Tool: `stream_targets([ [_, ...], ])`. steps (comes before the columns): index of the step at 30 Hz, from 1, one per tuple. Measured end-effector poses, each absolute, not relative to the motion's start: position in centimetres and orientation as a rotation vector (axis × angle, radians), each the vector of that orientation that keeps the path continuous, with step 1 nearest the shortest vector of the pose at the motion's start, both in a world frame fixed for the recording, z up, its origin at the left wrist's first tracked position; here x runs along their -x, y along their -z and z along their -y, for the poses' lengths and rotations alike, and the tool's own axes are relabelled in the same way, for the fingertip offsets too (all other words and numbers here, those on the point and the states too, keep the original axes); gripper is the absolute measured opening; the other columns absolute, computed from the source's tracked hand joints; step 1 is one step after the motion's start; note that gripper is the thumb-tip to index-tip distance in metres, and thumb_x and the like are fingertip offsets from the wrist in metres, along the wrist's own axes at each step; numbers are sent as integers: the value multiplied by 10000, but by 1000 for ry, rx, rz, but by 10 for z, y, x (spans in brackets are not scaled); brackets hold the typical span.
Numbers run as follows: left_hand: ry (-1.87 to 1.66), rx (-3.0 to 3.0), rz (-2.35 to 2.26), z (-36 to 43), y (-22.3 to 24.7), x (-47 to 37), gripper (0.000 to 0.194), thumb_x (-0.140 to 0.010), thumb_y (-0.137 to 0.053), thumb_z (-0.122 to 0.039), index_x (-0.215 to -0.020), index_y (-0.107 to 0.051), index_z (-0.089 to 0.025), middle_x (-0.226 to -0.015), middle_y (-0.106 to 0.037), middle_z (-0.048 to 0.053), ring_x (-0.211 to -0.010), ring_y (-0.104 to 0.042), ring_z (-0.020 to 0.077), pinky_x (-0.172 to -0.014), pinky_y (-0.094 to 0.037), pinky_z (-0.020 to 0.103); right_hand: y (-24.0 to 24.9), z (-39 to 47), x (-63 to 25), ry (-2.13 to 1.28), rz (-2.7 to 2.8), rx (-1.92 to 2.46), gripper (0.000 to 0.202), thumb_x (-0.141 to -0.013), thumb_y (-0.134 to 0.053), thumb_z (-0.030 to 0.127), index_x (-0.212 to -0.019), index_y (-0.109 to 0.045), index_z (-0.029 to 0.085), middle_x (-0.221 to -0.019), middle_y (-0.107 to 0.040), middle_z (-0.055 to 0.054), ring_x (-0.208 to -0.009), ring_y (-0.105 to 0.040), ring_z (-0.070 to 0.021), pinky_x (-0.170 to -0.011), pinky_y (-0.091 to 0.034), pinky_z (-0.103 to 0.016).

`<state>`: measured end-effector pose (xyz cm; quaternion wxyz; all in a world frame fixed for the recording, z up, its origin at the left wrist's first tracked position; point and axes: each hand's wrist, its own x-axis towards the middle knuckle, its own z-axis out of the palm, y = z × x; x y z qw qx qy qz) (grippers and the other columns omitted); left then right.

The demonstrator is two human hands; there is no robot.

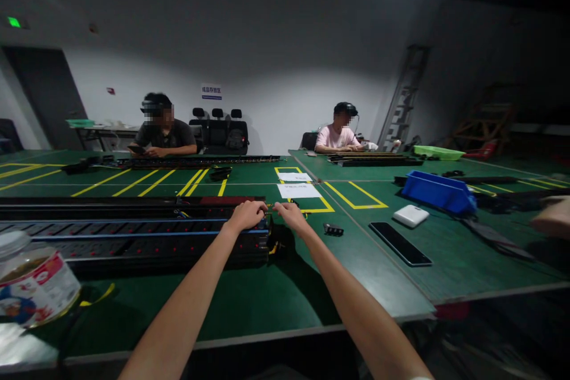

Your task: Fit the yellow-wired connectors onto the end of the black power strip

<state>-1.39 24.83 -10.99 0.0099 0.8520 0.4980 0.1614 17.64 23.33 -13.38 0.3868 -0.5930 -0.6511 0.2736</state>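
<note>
Both hands reach forward from bare forearms and meet at the near end of a long black power strip. Left hand [247, 214] lies curled, knuckles up, on top of the long black power strip [133, 237], at its right end. Right hand [290, 215] is just beside it, fingers pinched together at the strip's end corner, where thin yellow wiring [271, 208] shows between the two hands. Whether either hand actually clamps the wire is too small to tell.

Largest of all is the green work table [267, 297], marked with yellow lines, which runs across the whole view. The power strip stretches along it from the left edge to the centre, with rows of sockets and small red dots on its face. Across the table sit two other people, one in a dark shirt [165, 135] on the left and one in a pink shirt [335, 138] on the right, each behind a long dark strip. A blue plastic bin [439, 191] stands to the right. At the near left edge lies a clear jar [33, 282] with a red and white label. A dark phone [399, 243] rests flat right of the hands, a white power bank [410, 215] just beyond it, and two white paper sheets [297, 186] lie past the hands. A small black part [333, 229] sits near the right hand.
</note>
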Motion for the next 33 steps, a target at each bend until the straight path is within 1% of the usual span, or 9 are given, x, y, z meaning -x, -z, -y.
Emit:
stream_targets([
  [2, -471, -2661, -1554, -248, 109, 14, 354, -911, -464, -294, -1130, -737, -345, -1147, -762, -6, -1070, -702, 248, -970, -531, 382, 124, -232, -192, -493, 1628, 1666, 414, -935, -460, 413, -921, -784, 155, -859, -747, -108, -839, -667, -235, -720, -439, -278],
  [6, -444, -2663, -1536, -248, 107, 15, 397, -916, -460, -290, -1211, -709, -380, -1161, -759, -21, -1074, -703, 234, -986, -525, 383, 114, -224, -230, -182, 1538, 2034, 342, -904, -493, 360, -990, -777, 189, -1024, -747, -160, -951, -695, -280, -758, -473, -311],
  [10, -441, -2664, -1498, -251, 107, 16, 367, -923, -450, -295, -1126, -744, -383, -1113, -772, -39, -1067, -707, 234, -966, -536, 387, 117, -218, -260, -212, 1541, 2267, 311, -871, -545, 317, -1037, -765, 172, -1116, -726, -198, -1041, -695, -321, -803, -514, -367],
  [16, -496, -2675, -1486, -252, 107, 17, 343, -905, -477, -275, -1079, -766, -342, -1097, -778, -33, -1069, -709, 216, -993, -522, 354, 114, -215, -275, -231, 1510, 2356, 353, -885, -554, 291, -1155, -722, 138, -1200, -694, -228, -1116, -674, -338, -857, -522, -400],
  [18, -495, -2682, -1473, -252, 107, 17, 348, -900, -478, -270, -1080, -767, -340, -1100, -777, -36, -1073, -707, 213, -1001, -519, 352, 110, -213, -276, -211, 1558, 2363, 348, -885, -572, 310, -1143, -722, 133, -1173, -703, -229, -1100, -680, -344, -859, -519, -409],
  [21, -486, -2682, -1467, -251, 107, 17, 351, -902, -476, -273, -1094, -762, -341, -1108, -776, -39, -1077, -706, 208, -998, -520, 344, 106, -208, -277, -266, 1617, 2404, 291, -873, -592, 275, -1088, -731, 136, -961, -748, -189, -958, -725, -301, -844, -518, -399],
  [26, -458, -2681, -1481, -250, 105, 18, 354, -911, -467, -285, -1114, -749, -351, -1126, -770, -43, -1081, -705, 223, -979, -530, 362, 110, -208, -274, -364, 1718, 2340, 142, -822, -657, 238, -816, -751, 131, -660, -708, -129, -730, -725, -255, -783, -522, -363],
  [30, -433, -2685, -1494, -249, 103, 18, 365, -919, -461, -284, -1152, -732, -355, -1152, -763, -34, -1091, -701, 228, -986, -524, 366, 112, -214, -265, -585, 1750, 2039, 248, -847, -625, 294, -680, -726, 142, -649, -716, -110, -633, -703, -209, -670, -524, -284],
  [33, -409, -2673, -1539, -248, 102, 18, 358, -918, -488, -304, -1193, -711, -360, -1176, -755, -21, -1105, -695, 224, -993, -518, 350, 108, -214, -261, -327, 1675, 2037, 233, -863, -587, 303, -778, -756, 166, -807, -758, -133, -769, -727, -239, -705, -527, -299],
])
